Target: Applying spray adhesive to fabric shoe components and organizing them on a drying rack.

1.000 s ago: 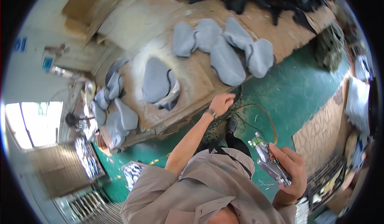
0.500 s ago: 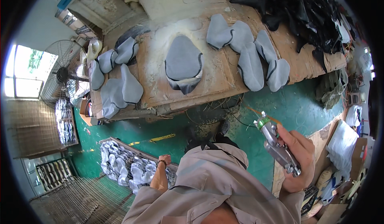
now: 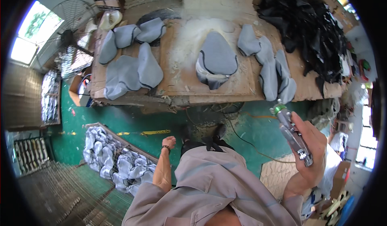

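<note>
My right hand [image 3: 311, 149] is wrapped around a metal spray gun [image 3: 293, 132] with a green ring near its nozzle. The gun points away from me, its tip just short of the table's near edge. Loosely closed, my left hand [image 3: 169, 142] hangs above the floor with nothing visible in it. A dark band circles that wrist. In the middle of the table, a grey shoe-upper-like fabric piece [image 3: 218, 54] with dark trim lies on a pale, powdery patch. More grey pieces lie left [image 3: 150, 66] and right [image 3: 268, 80] of it, some overlapping.
The cardboard-covered table [image 3: 189, 89] spans the view ahead. A heap of glossy black pieces [image 3: 302, 28] covers its far right. At lower left stands a rack [image 3: 121, 161] loaded with grey pieces. A wire-guarded fan [image 3: 68, 38] stands left; a hose [image 3: 246, 141] crosses the green floor.
The head view has turned, shifting the middle of the table rightward. My left hand has come away from the loaded rack. My right hand still holds the spray gun, now closer to the table edge.
</note>
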The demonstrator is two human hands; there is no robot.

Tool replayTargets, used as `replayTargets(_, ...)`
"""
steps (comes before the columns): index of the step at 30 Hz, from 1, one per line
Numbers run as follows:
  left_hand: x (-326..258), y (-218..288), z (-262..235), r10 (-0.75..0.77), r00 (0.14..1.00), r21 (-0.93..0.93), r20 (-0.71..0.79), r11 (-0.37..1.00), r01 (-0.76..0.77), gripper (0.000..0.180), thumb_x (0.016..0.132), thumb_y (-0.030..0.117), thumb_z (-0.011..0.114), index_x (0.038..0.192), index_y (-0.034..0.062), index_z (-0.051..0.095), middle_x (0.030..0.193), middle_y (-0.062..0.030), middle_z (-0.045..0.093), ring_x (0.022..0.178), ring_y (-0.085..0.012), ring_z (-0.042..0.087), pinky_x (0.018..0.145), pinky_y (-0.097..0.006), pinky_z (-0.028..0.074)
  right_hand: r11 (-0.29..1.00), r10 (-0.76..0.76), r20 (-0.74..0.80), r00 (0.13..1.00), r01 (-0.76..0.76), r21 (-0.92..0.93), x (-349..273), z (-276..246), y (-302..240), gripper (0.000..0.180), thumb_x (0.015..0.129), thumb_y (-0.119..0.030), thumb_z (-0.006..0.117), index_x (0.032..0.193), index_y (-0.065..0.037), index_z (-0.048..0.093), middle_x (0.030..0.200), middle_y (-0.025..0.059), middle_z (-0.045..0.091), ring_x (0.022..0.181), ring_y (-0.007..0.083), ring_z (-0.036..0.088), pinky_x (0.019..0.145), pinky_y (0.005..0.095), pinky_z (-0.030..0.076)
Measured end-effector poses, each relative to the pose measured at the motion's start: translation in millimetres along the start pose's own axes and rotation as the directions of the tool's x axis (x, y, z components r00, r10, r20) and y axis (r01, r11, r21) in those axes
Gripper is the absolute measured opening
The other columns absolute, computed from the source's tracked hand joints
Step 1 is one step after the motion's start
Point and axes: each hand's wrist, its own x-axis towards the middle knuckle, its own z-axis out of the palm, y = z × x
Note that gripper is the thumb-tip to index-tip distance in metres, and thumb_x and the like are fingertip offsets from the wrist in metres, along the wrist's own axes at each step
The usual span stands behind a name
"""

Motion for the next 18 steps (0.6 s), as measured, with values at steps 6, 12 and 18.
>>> replayTargets(6,32,-16,-37,-0.041,0.999,-0.06,0.026,0.997,0.042,0.024,0.091,0.017,0.071,0.114,0.0106,0.074,0.091,-0.0025,0.074,0.075,-0.0155,0.07,0.062,-0.035,0.056,0.989,-0.039,-0.031,0.999,0.034,-0.146,6,30,-65,0.069,0.063,0.002,0.062,0.132,0.004,0.064,0.087,0.0187,0.067,0.072,0.0302,0.067,0.064,0.033,0.051)
replayTargets(12,50,-92,-89,-0.049,0.985,-0.04,0.164,0.998,0.056,0.022,0.093,0.022,0.064,0.111,0.0132,0.075,0.093,-0.0047,0.076,0.077,-0.0214,0.072,0.068,-0.039,0.057,0.992,-0.053,0.191,0.98,0.075,-0.106,4,28,-116,0.067,0.069,-0.007,0.055,0.134,0.009,0.059,0.111,0.0262,0.068,0.105,0.0327,0.067,0.092,0.0368,0.049)
replayTargets(18,52,-59,-40,-0.024,0.997,0.027,-0.073,0.999,0.026,0.017,0.083,0.014,0.07,0.098,0.0117,0.078,0.076,-0.0018,0.07,0.063,-0.0135,0.064,0.054,-0.029,0.05,0.874,-0.097,0.442,0.892,0.289,-0.391,-5,51,-161,0.049,0.093,-0.011,0.057,0.138,0.006,0.056,0.133,0.0257,0.063,0.122,0.0367,0.062,0.103,0.0422,0.046)
